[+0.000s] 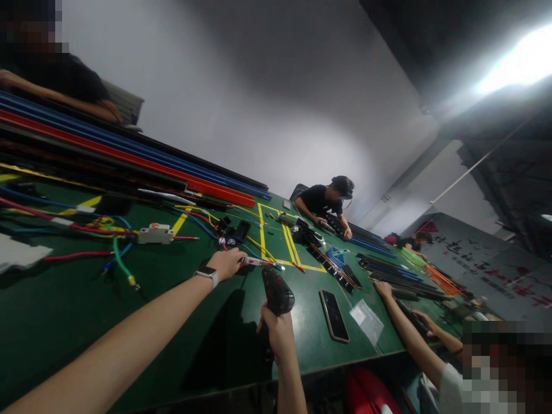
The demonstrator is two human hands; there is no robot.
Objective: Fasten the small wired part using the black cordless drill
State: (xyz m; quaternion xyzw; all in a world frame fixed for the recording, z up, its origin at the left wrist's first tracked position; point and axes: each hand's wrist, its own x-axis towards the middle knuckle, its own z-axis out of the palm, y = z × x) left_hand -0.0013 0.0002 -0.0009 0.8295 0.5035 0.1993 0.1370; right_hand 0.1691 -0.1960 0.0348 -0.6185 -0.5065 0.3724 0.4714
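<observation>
A black power drill (pixel 279 294) is above the front part of the green tabletop (pixel 161 322), nose pointing away toward twelve o'clock. The right hand (pixel 278 332) is wrapped around its handle, fingers closed. Just beside the drill, between ten and eleven o'clock, is a small white-and-red switch (pixel 252 261). The left hand (pixel 228 264) pinches its near end, fingers drawn narrow, coming in from nine o'clock with a watch (pixel 208 276) on the wrist. Whether the drill's tip touches the switch cannot be told.

Taking the drill as the middle of the dial, a black part (pixel 242 232) lies among thin wires near eleven o'clock. Yellow tape (pixel 291 244) marks the surface between twelve and one. At two o'clock are a row of copper strips (pixel 330 261) and a blue box (pixel 336 256). A phone (pixel 334 316) lies between three and four, with a clear plastic bag (pixel 366 321) just beyond it.

Farther out, between nine and ten, a white breaker (pixel 155 234) sits joined to colored cables (pixel 92 228). Long blue and orange rails (pixel 224 191) stretch along the far edge from ten to eleven. One co-worker (pixel 319 198) leans over the work at one o'clock; another's arms (pixel 407 328) reach in from between three and four.
</observation>
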